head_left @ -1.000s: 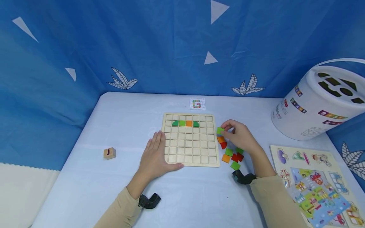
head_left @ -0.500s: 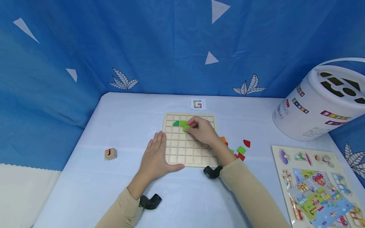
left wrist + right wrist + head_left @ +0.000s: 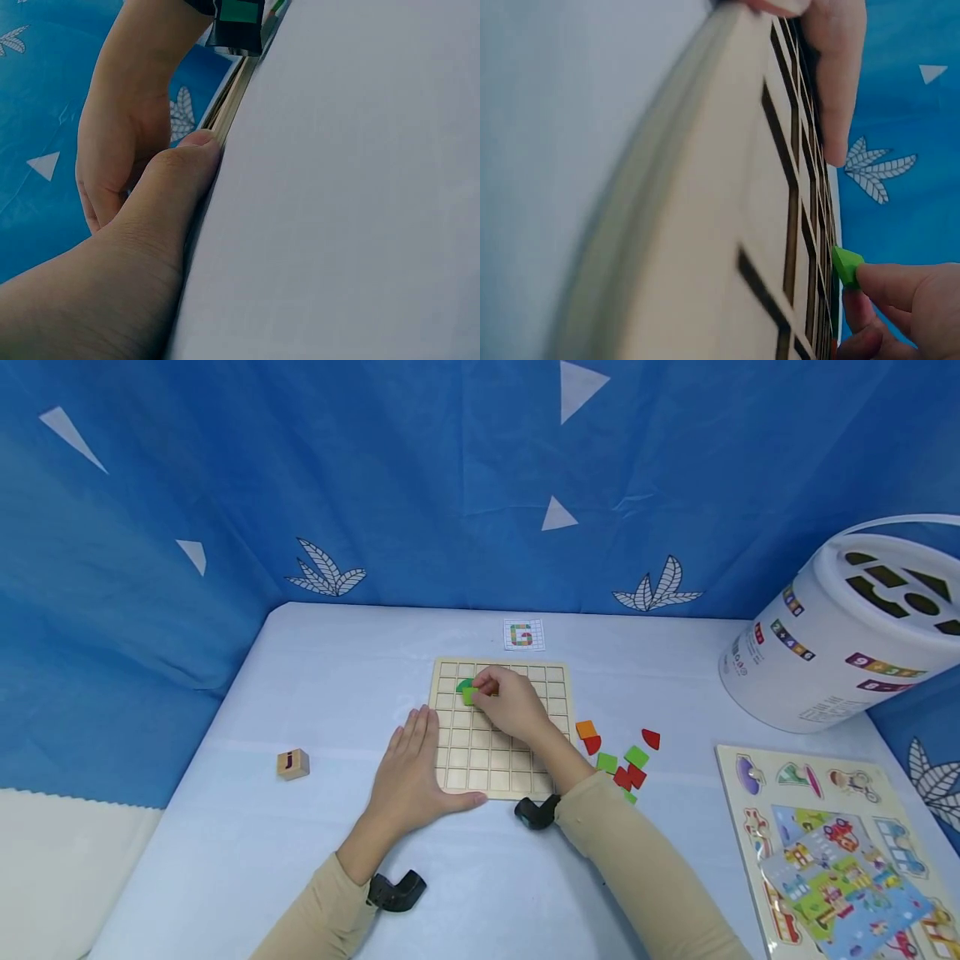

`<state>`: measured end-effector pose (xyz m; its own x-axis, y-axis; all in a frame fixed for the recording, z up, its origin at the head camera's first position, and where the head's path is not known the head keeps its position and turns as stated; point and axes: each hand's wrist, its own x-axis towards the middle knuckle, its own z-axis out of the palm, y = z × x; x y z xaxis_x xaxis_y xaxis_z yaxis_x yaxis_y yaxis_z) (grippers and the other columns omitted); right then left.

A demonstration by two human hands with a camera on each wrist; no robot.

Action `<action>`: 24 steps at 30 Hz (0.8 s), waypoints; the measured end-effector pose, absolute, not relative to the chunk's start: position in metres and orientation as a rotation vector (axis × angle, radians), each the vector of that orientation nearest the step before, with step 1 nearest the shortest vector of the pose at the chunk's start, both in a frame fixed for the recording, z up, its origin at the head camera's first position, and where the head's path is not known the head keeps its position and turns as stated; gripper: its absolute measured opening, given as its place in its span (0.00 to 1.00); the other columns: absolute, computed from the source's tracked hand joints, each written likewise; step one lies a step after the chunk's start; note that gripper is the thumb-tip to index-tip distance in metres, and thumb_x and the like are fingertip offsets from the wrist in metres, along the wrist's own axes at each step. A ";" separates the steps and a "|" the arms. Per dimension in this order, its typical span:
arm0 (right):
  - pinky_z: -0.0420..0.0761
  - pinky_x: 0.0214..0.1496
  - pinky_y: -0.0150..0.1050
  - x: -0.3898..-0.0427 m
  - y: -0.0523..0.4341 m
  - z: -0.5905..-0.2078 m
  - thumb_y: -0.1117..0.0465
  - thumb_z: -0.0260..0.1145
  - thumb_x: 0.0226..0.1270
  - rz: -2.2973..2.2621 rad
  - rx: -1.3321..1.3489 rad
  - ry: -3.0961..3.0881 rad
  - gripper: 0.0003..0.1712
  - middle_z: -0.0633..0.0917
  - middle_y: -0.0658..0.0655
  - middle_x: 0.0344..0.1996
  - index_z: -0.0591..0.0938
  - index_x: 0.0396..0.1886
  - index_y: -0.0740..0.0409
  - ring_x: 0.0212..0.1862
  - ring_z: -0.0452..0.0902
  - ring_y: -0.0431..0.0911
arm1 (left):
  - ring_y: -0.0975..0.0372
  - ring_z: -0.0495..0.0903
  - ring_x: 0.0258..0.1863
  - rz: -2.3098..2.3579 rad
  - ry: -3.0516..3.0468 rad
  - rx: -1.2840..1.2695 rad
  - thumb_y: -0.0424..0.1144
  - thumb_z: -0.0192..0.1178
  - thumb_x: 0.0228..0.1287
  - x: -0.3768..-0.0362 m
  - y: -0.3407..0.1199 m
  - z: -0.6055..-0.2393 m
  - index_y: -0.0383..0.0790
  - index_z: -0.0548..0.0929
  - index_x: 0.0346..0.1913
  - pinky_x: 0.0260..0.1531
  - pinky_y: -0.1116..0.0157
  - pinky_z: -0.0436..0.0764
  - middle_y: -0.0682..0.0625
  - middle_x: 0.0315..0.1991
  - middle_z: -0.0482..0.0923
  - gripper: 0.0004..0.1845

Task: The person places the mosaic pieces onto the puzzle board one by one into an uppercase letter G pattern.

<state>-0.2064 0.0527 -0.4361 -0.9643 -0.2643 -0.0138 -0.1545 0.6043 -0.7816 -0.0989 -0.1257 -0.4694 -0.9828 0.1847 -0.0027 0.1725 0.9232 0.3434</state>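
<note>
A wooden grid board (image 3: 480, 760) lies on the white table. My left hand (image 3: 405, 777) rests along its left edge with straight fingers, the thumb against the near edge. Over the board's upper left, my right hand (image 3: 513, 706) pinches a light green square tile (image 3: 468, 697) between thumb and fingers. In the right wrist view this green tile (image 3: 847, 266) is tilted close to the board surface. Just behind it sits a dark green quarter-round tile (image 3: 464, 684) in the grid. My right hand hides the rest of that tile row.
Loose orange (image 3: 586, 729), red (image 3: 636, 776) and green (image 3: 637, 756) tiles lie right of the board. Behind it is a small pattern card (image 3: 523, 635). A lettered wooden block (image 3: 292, 764) stands left. At right are a white bucket (image 3: 810, 668) and a picture puzzle board (image 3: 750, 793).
My right hand has picked up the light green tile from the right side and carried it left over the board, toward the dark green quarter-round. My left hand has stayed in place.
</note>
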 end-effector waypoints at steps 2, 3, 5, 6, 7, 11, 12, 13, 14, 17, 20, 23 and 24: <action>0.78 0.39 0.37 -0.206 0.050 -0.436 0.57 0.67 0.68 -1.260 -0.367 2.711 0.06 0.85 0.48 0.35 0.83 0.43 0.50 0.37 0.79 0.43 | 0.54 0.37 0.82 0.541 3.045 0.284 0.89 0.51 0.36 -0.099 -0.126 -0.469 0.35 0.41 0.79 0.79 0.52 0.45 0.43 0.81 0.38 0.77; 0.78 0.39 0.37 -0.205 0.049 -0.436 0.57 0.67 0.68 -1.243 -0.370 2.719 0.06 0.85 0.48 0.35 0.83 0.42 0.49 0.36 0.79 0.43 | 0.54 0.36 0.81 0.543 3.045 0.284 0.89 0.51 0.36 -0.099 -0.126 -0.469 0.35 0.41 0.79 0.79 0.52 0.44 0.43 0.81 0.37 0.78; 0.77 0.39 0.37 -0.204 0.047 -0.436 0.56 0.67 0.68 -1.209 -0.374 2.737 0.05 0.85 0.47 0.34 0.83 0.42 0.48 0.36 0.79 0.42 | 0.54 0.36 0.81 0.550 3.044 0.286 0.89 0.52 0.36 -0.099 -0.126 -0.469 0.35 0.41 0.79 0.79 0.52 0.44 0.43 0.81 0.37 0.78; 0.77 0.39 0.37 -0.204 0.046 -0.436 0.56 0.67 0.68 -1.193 -0.377 2.745 0.05 0.85 0.47 0.34 0.83 0.42 0.48 0.36 0.79 0.42 | 0.54 0.36 0.81 0.552 3.042 0.285 0.89 0.52 0.36 -0.099 -0.126 -0.469 0.35 0.41 0.79 0.79 0.52 0.44 0.43 0.81 0.37 0.78; 0.77 0.39 0.37 -0.204 0.045 -0.436 0.56 0.67 0.68 -1.174 -0.382 2.752 0.05 0.85 0.47 0.34 0.83 0.41 0.48 0.36 0.78 0.42 | 0.54 0.36 0.81 0.553 3.041 0.285 0.89 0.52 0.36 -0.099 -0.126 -0.469 0.35 0.41 0.79 0.79 0.52 0.44 0.43 0.81 0.37 0.78; 0.77 0.39 0.37 -0.203 0.044 -0.436 0.56 0.67 0.68 -1.126 -0.410 2.770 0.05 0.84 0.46 0.33 0.83 0.42 0.48 0.35 0.77 0.42 | 0.54 0.36 0.81 0.546 3.040 0.286 0.89 0.51 0.36 -0.099 -0.126 -0.469 0.36 0.40 0.79 0.79 0.53 0.44 0.42 0.81 0.37 0.77; 0.77 0.39 0.36 -0.203 0.045 -0.436 0.56 0.66 0.68 -1.114 -0.419 2.775 0.05 0.83 0.46 0.33 0.83 0.42 0.48 0.35 0.77 0.42 | 0.54 0.36 0.81 0.546 3.040 0.287 0.89 0.51 0.36 -0.099 -0.126 -0.469 0.36 0.41 0.79 0.79 0.52 0.44 0.42 0.81 0.38 0.77; 0.77 0.39 0.36 -0.202 0.044 -0.436 0.56 0.66 0.68 -1.104 -0.426 2.779 0.06 0.83 0.46 0.33 0.83 0.42 0.48 0.35 0.77 0.41 | 0.54 0.36 0.81 0.545 3.040 0.287 0.89 0.51 0.36 -0.099 -0.126 -0.469 0.36 0.40 0.79 0.79 0.52 0.44 0.42 0.81 0.38 0.77; 0.77 0.39 0.36 -0.202 0.045 -0.435 0.56 0.66 0.68 -1.097 -0.431 2.783 0.06 0.83 0.46 0.33 0.84 0.42 0.48 0.35 0.77 0.41 | 0.54 0.36 0.81 0.543 3.040 0.289 0.89 0.51 0.36 -0.099 -0.126 -0.469 0.36 0.40 0.79 0.79 0.52 0.44 0.42 0.81 0.38 0.77; 0.77 0.39 0.36 -0.201 0.045 -0.435 0.56 0.67 0.68 -1.074 -0.448 2.793 0.05 0.83 0.47 0.34 0.85 0.42 0.48 0.35 0.77 0.41 | 0.54 0.36 0.81 0.540 3.044 0.294 0.89 0.51 0.37 -0.099 -0.126 -0.469 0.35 0.41 0.79 0.79 0.52 0.44 0.42 0.81 0.38 0.77; 0.77 0.39 0.36 -0.201 0.045 -0.435 0.56 0.67 0.68 -1.047 -0.469 2.805 0.05 0.82 0.47 0.34 0.86 0.40 0.48 0.36 0.76 0.41 | 0.54 0.37 0.81 0.535 3.051 0.296 0.89 0.50 0.37 -0.099 -0.126 -0.470 0.35 0.41 0.79 0.79 0.52 0.45 0.42 0.81 0.38 0.77; 0.78 0.40 0.36 -0.200 0.045 -0.434 0.56 0.67 0.68 -1.033 -0.483 2.809 0.05 0.82 0.48 0.35 0.88 0.40 0.49 0.36 0.76 0.42 | 0.54 0.37 0.81 0.533 3.055 0.295 0.89 0.50 0.36 -0.099 -0.126 -0.471 0.35 0.41 0.79 0.79 0.52 0.45 0.42 0.81 0.39 0.77; 0.78 0.40 0.36 -0.199 0.045 -0.434 0.56 0.68 0.68 -1.028 -0.486 2.812 0.06 0.82 0.48 0.35 0.88 0.40 0.50 0.36 0.76 0.41 | 0.54 0.37 0.81 0.533 3.057 0.295 0.89 0.50 0.36 -0.099 -0.126 -0.471 0.35 0.42 0.79 0.79 0.52 0.45 0.42 0.81 0.39 0.77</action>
<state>-0.1995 0.0451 -0.4338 -0.9430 -0.3327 0.0079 -0.2593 0.7196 -0.6442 -0.0993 -0.1265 -0.4709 -0.9818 0.1896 0.0083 0.1812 0.9236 0.3379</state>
